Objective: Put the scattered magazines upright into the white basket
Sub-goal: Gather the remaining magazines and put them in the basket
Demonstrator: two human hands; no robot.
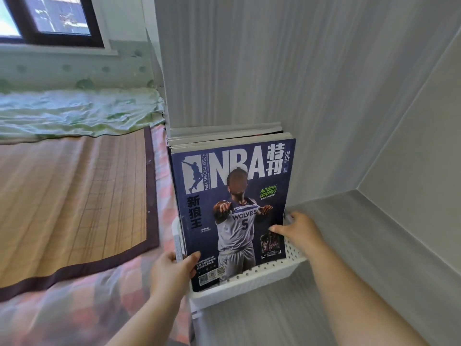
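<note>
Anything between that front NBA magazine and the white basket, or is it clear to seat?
Nothing visible blocks it. The NBA magazine stands upright behind the front wall of the white basket, in front of the other magazines. The left hand pinches its lower left corner, the right hand its right edge. The basket's floor is hidden.

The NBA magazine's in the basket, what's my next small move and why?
Probably let go with both hands. The NBA magazine already stands upright in the white basket against the other magazines, and your left hand and right hand only pinch its lower edges.
</note>
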